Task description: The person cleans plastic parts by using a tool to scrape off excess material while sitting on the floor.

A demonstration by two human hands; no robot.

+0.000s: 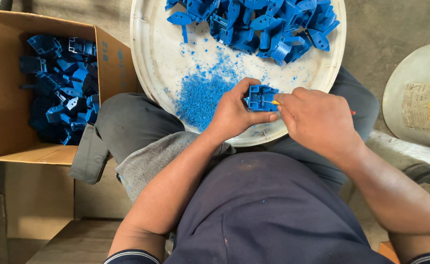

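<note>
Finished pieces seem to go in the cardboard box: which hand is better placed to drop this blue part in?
Probably left. The left hand already grips the blue part, and the cardboard box sits on that side; the right hand holds a small tool.

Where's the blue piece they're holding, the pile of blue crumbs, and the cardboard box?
blue plastic part (260, 96), head view, on its ribbed top face.
pile of blue shavings (200, 97), head view, middle of the heap.
cardboard box (2, 93), head view, bare inner wall.

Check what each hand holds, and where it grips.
Left hand grips a blue plastic part by its sides. Right hand pinches a small yellow-tipped tool, mostly hidden, near its tip.
</note>
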